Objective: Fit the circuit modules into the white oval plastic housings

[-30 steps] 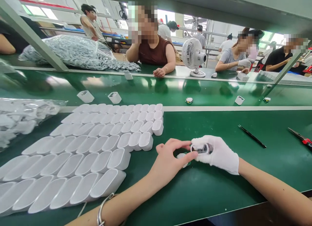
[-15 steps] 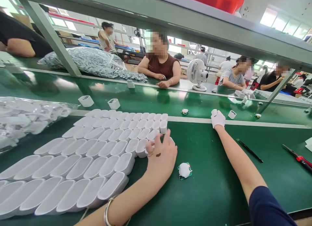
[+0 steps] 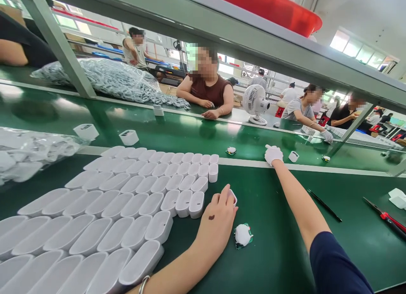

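My bare left hand (image 3: pixel 217 220) is closed around a white oval cup (image 3: pixel 234 197), whose rim shows past the fingertips; most of it is hidden. To its left stand rows of matching white cups (image 3: pixel 147 224) with their hollow sides up, several with a small dark slot inside. A small green circuit board (image 3: pixel 242 235) with a white round part on top lies just right of that hand. My right hand (image 3: pixel 273 154), in a white glove, reaches out over the green belt, thumb apart from the fingers; I see nothing in it. Beside it is a white housing (image 3: pixel 294 156).
Black tweezers (image 3: pixel 325 205) and red-handled pliers (image 3: pixel 385 216) lie at right. Another board (image 3: pixel 231 150) and white housings (image 3: pixel 129 137) sit on the belt. A plastic bag of white parts (image 3: pixel 31 152) is at left. A shelf beam (image 3: pixel 222 36) crosses above; co-workers sit beyond.
My left hand has moved from the rows' edge towards me and right, now with a cup in it. My right hand and the belt's items have shifted left.
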`<control>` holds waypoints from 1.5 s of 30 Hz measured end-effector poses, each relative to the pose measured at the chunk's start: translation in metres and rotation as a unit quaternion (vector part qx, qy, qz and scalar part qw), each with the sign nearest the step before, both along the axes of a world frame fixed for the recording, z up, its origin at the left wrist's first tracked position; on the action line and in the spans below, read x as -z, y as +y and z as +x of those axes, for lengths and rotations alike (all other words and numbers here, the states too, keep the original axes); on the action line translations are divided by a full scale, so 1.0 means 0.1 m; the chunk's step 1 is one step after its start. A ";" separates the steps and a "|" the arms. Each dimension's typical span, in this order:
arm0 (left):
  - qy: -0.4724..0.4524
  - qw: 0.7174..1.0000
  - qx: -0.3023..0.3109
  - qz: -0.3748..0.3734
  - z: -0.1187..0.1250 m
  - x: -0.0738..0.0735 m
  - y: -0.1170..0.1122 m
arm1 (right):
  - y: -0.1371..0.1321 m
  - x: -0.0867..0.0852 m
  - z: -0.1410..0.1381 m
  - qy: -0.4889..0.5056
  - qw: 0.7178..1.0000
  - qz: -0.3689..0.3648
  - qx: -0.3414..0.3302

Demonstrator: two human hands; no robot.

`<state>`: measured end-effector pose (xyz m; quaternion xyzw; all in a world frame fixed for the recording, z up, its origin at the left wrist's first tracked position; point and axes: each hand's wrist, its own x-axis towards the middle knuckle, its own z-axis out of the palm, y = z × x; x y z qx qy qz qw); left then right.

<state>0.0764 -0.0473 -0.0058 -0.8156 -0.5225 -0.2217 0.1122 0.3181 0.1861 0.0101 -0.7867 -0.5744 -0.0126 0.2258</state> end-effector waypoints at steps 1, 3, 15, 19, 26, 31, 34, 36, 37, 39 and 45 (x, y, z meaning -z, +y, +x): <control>0.006 1.000 -0.004 0.002 0.00 0.00 0.00 | 0.04 -0.02 -0.01 0.002 1.000 -0.004 -0.013; 0.007 1.000 -0.012 0.000 0.01 0.00 0.00 | 0.12 -0.05 -0.04 0.007 0.999 0.000 -0.033; -0.070 0.997 -0.019 -0.016 0.02 0.04 0.00 | -0.20 -0.02 -0.64 0.006 0.989 0.100 -0.109; -0.112 0.993 -0.018 -0.013 0.02 0.09 0.01 | -0.15 -0.02 -1.18 0.015 0.969 0.087 -0.232; -0.183 0.983 0.016 -0.007 0.01 0.17 0.03 | 0.17 0.15 -1.89 0.115 0.955 -0.019 -0.271; -0.235 0.971 0.028 -0.033 0.00 0.21 0.05 | 0.05 0.07 -1.83 0.223 0.941 0.007 -0.254; -0.359 0.923 0.007 -0.135 0.01 0.18 0.07 | -0.23 -0.02 -1.61 0.306 0.914 0.045 -0.261; -0.458 0.862 -0.008 -0.215 0.03 0.15 0.08 | -0.53 -0.08 -1.37 0.354 0.891 0.064 -0.277; -0.492 0.835 -0.007 -0.244 0.03 0.13 0.09 | -0.70 -0.11 -1.22 0.371 0.881 0.072 -0.284; -0.518 0.812 0.007 -0.269 0.05 0.09 0.09 | -1.10 -0.15 -0.93 0.395 0.861 0.079 -0.311; -0.481 0.850 0.047 -0.210 0.06 -0.02 0.04 | -2.16 -0.04 -0.47 0.450 0.746 0.103 -0.480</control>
